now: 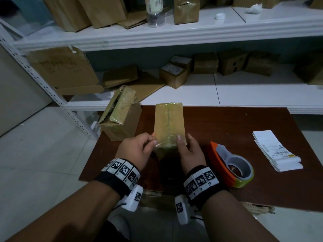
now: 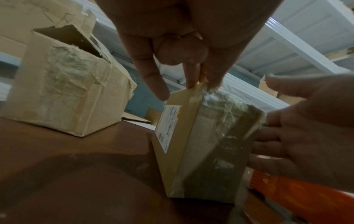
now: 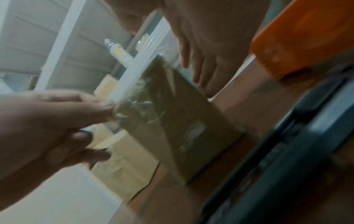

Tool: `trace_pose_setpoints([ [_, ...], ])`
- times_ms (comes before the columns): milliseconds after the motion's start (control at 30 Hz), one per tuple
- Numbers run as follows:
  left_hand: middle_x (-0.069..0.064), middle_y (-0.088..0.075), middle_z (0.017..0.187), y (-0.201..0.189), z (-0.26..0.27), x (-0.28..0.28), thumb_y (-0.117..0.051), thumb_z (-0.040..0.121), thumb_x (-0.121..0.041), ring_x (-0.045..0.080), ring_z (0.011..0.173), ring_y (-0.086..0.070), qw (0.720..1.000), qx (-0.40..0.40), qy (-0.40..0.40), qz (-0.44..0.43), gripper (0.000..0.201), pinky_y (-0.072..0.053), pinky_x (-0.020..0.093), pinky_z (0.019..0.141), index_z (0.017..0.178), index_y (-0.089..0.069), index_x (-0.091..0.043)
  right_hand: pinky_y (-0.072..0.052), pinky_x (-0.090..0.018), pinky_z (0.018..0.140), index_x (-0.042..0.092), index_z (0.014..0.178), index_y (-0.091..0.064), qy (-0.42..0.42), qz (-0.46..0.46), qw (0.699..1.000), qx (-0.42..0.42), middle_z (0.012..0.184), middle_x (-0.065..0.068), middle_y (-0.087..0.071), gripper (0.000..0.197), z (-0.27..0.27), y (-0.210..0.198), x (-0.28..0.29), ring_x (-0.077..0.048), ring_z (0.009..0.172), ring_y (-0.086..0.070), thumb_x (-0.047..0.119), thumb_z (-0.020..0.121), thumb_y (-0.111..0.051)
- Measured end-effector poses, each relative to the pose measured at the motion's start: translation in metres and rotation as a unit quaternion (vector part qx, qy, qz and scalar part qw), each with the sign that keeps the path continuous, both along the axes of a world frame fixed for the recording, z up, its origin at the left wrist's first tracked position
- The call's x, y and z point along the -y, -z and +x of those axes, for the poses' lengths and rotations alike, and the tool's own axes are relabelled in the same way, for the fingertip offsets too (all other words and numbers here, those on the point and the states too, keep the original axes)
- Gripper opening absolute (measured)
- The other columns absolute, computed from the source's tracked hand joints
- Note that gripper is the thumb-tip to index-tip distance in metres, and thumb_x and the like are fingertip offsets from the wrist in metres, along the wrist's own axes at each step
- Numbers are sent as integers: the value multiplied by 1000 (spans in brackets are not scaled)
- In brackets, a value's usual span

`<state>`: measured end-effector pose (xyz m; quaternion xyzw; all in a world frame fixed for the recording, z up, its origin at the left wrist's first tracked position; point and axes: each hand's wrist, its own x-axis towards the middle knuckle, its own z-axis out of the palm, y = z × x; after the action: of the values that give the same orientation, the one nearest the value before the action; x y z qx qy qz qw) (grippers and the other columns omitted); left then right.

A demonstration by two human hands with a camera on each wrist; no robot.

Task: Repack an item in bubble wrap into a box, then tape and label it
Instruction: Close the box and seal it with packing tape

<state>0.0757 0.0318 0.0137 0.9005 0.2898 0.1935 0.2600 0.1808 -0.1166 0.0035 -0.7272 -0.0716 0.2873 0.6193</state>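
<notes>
A small cardboard box [image 1: 168,123] wrapped in clear tape stands on the brown table [image 1: 227,123] between my hands. My left hand [image 1: 154,141] pinches a loose end of clear tape at the box's near left top corner; the left wrist view shows thumb and fingertips [image 2: 193,81] closed on that tape. My right hand [image 1: 188,149] rests against the right side of the box [image 2: 210,144] with straight fingers [image 3: 199,72], thumb lying on top. A white printed label [image 2: 168,127] is stuck on the box's left face.
An orange tape dispenser [image 1: 230,165] lies right of my right hand. A stack of white shipping labels [image 1: 276,151] sits at the table's right edge. A larger, torn-open box [image 1: 120,116] stands at the far left corner. White shelves [image 1: 244,95] with cartons run behind.
</notes>
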Motion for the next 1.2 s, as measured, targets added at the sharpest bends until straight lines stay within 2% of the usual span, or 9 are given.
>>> trace_pose_setpoints([
  [200,-24,-73,98,6,7,-2,-76,81,-34,-9,93,-66,996,30,-43,-73,8,-58,30,86,83,-68,-34,-54,-44,97,27,135,-59,15,-50,998,35,124,2,-68,60,1,5,-16,-21,112,-65,61,86,-58],
  [400,-21,-72,94,6,11,-4,-80,78,-26,0,80,-67,990,53,-52,-117,20,-57,30,79,84,-65,-37,-43,-35,102,18,150,-43,19,-65,996,63,143,-8,-56,60,2,7,-17,-28,129,-54,52,100,-42],
  [533,-7,-64,111,2,29,2,-74,85,-28,10,101,-63,969,62,-86,-225,33,-53,33,94,113,-57,-29,-44,-41,108,17,141,-55,25,-43,997,65,137,-8,-62,65,-1,12,-22,-27,126,-56,59,98,-32],
  [633,-13,-45,136,0,45,14,-66,90,-41,6,120,-49,949,67,-64,-301,80,-42,25,96,154,-23,-18,-48,-45,104,16,129,-64,47,-39,997,53,126,-7,-68,70,-5,19,-24,-26,119,-61,64,92,-29],
  [700,-19,-48,130,7,50,18,-68,89,-39,-1,111,-52,950,58,-37,-306,93,-40,14,90,158,-7,-21,-49,-42,100,12,119,-69,59,-40,996,45,117,-10,-71,61,-2,21,-23,-27,111,-64,56,99,-32],
  [767,-17,-57,126,18,52,14,-69,88,-42,-5,105,-57,956,55,-19,-289,91,-41,9,82,157,-12,-25,-50,-40,97,9,113,-71,67,-40,996,40,113,-12,-72,53,2,24,-21,-29,108,-64,48,103,-35],
  [933,-6,-50,143,30,44,5,-60,85,-57,16,129,-50,942,68,-53,-325,90,-38,37,111,157,-14,-30,-45,-30,97,15,126,-67,27,-24,999,28,122,-6,-69,50,2,27,-24,-24,117,-61,47,103,-37],
  [1100,-4,-50,146,38,33,-3,-48,92,-58,20,130,-50,944,59,-95,-310,70,-39,45,112,154,-26,-34,-38,-24,87,17,126,-67,-6,-54,998,-5,124,-7,-68,41,6,37,-21,-25,116,-61,38,105,-39],
  [1200,-3,-50,146,33,35,-3,-44,90,-60,21,129,-50,951,41,-89,-293,73,-40,44,111,155,-26,-31,-41,-25,79,14,113,-72,-18,-67,998,-2,105,-8,-72,42,7,37,-21,-25,101,-65,38,105,-40],
])
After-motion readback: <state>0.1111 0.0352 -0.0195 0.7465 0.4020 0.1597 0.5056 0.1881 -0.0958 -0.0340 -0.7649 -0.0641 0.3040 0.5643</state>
